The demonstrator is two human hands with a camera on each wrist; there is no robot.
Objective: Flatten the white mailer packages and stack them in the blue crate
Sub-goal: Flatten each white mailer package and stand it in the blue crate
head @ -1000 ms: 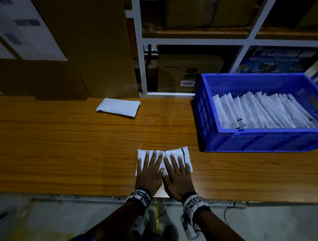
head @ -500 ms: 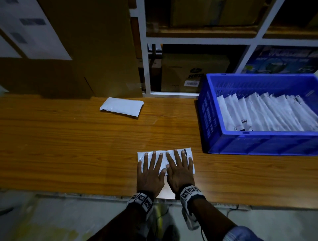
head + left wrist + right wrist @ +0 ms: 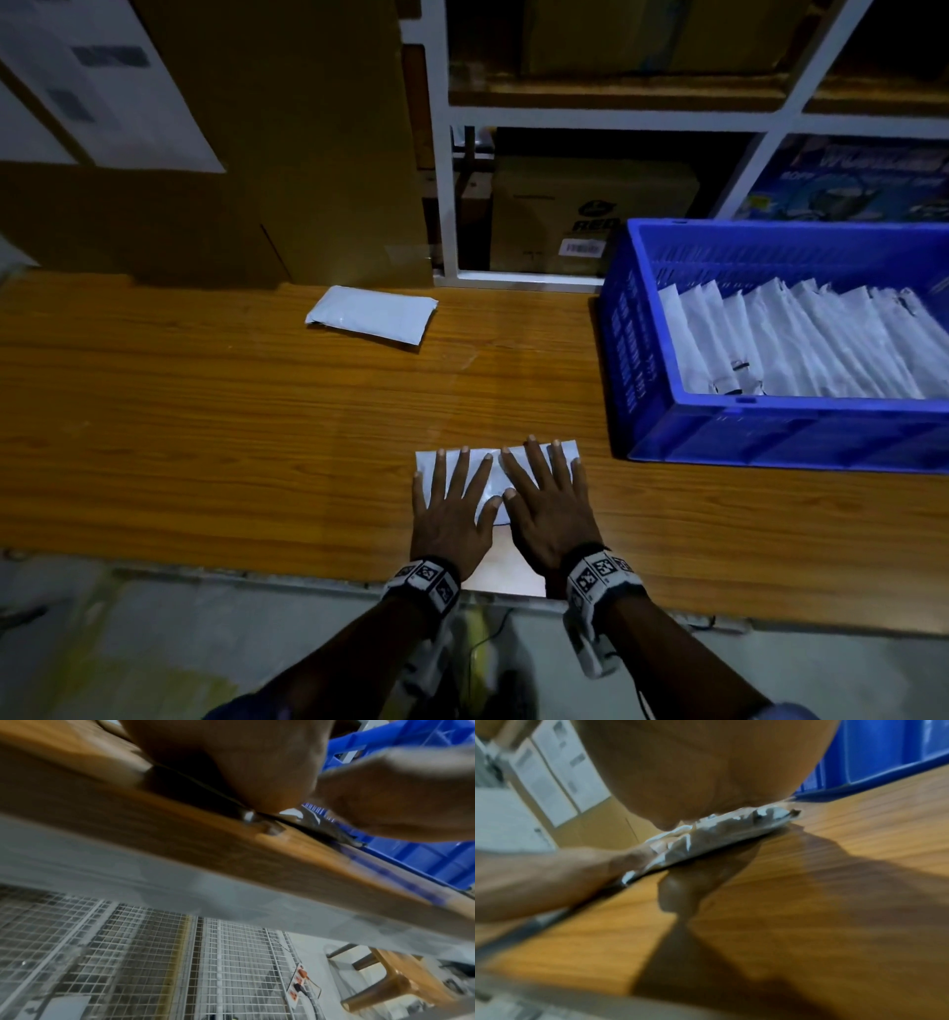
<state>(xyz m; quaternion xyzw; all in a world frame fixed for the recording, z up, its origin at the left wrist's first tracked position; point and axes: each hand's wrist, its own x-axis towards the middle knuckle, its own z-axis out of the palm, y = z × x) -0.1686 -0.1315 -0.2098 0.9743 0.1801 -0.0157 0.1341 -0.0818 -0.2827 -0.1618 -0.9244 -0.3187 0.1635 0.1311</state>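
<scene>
Both palms are down flat on one white mailer (image 3: 490, 475) at the near edge of the tabletop (image 3: 205, 437), just off the front-left corner of the blue crate (image 3: 770, 437). The left hand (image 3: 449, 514) is spread wide, fingers straight, pressing the mailer's left half; the right hand (image 3: 549, 506) is spread the same way on the right half, the two thumbs nearly touching over the middle. From the right wrist view the mailer (image 3: 706, 839) looks crinkled and squashed thin under the palm (image 3: 706, 770). The left wrist view gives only the heel of the left hand (image 3: 231, 760) against the tabletop edge, blurred.

Now the crate itself: it holds a row of white mailers (image 3: 801, 339) standing on edge, leaning one against the next and overlapping from its left side to where it leaves the picture. A second mailer (image 3: 372, 316) lies puffy and untouched, well to the crate's left, near the cardboard boxes (image 3: 308, 154) at the back.
</scene>
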